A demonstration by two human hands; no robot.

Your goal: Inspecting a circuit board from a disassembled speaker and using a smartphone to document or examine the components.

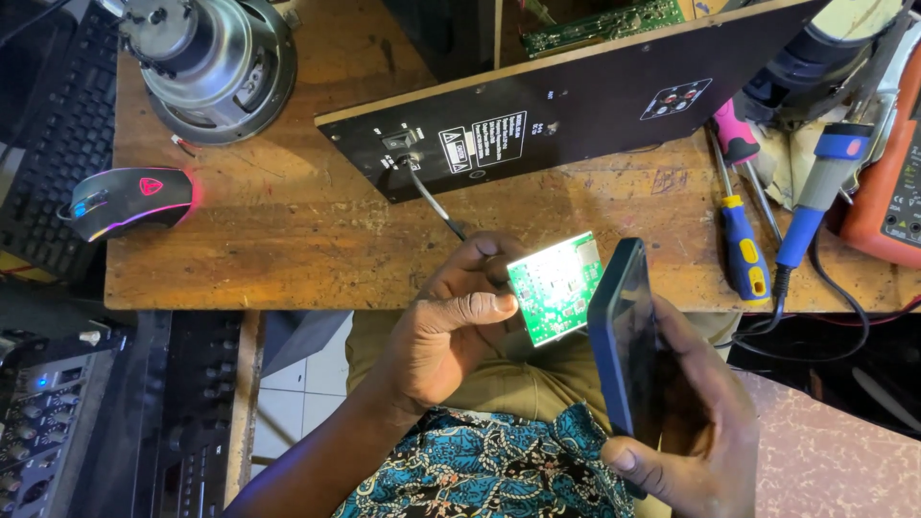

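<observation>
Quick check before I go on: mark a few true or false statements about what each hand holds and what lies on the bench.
1. The left hand holds a small green circuit board. True.
2. The right hand holds a screwdriver. False: it holds a dark blue phone.
3. A lit computer mouse lies on the wooden bench. True.
4. The speaker driver sits on the person's lap. False: it rests on the bench, at its far left.
5. The soldering iron lies at the right. True.

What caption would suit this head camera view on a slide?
Left hand holds a small green circuit board beside a dark blue phone in the right hand, above a wooden workbench.
</observation>
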